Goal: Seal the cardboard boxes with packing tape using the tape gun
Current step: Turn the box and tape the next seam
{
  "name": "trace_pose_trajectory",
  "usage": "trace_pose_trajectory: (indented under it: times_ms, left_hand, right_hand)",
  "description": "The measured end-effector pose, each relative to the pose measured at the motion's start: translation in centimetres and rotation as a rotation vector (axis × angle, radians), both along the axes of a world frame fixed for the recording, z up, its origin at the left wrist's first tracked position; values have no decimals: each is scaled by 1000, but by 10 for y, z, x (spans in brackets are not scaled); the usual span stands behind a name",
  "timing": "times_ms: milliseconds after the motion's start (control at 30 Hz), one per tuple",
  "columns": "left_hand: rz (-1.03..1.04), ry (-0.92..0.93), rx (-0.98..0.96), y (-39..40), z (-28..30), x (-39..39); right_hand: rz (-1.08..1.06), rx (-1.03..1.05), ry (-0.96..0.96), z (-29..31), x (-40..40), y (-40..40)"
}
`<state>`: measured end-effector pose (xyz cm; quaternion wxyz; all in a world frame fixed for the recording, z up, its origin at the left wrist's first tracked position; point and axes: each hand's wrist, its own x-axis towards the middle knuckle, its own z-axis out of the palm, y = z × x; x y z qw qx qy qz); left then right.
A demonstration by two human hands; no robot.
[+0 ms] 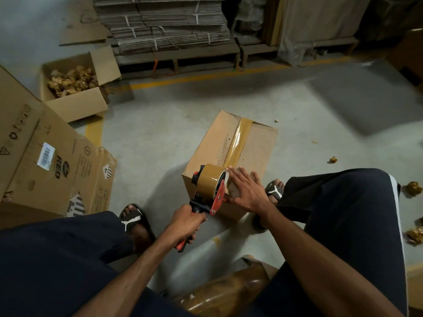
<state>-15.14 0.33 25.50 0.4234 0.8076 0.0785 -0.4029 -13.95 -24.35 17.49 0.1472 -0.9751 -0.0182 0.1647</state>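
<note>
Cardboard box [231,161] on the concrete floor [160,138], between two feet in black slides, flaps closed. Brown tape strip [238,143] down the top seam from the far edge toward the near edge, wrinkled and glossy. Tape gun [209,188] at the near edge of the box top, red and black frame, full brown roll mounted, roll resting against the box's near corner. Left hand [186,221] wrapped tight round the gun's handle, fingers curled, handle end poking out below the fist. Right hand [246,191] flat on the near part of the box top, fingers straight and spread, fingertips beside the roll and over the end of the strip, pressing down.

Dark trousers on both legs, left knee at the lower left, right knee at the right with a white stripe along the side.

Large printed carton [45,161] lying at the left edge of the floor, barcode label on its side. Open box [75,88] farther back on the left, filled with crumpled brown tape scraps. Yellow line [206,76] painted across the floor behind. Stacks of flattened cardboard [164,21] on a pallet beyond the line. Small crumpled tape wads [414,187] scattered on the floor at the right edge. Tape-covered brown bundle [229,291] at the bottom edge, between the arms.
</note>
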Motion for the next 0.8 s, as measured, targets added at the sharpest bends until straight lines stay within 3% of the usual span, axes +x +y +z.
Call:
trace_pose_trajectory:
  times_ms: [567, 800]
  left_hand:
    - [-12, -189, 17, -14, 28, 32]
    - [92, -96, -89, -17, 33, 45]
  right_hand:
    - [6, -66, -13, -5, 5, 2]
    - [-58, -46, -86, -11, 10, 7]
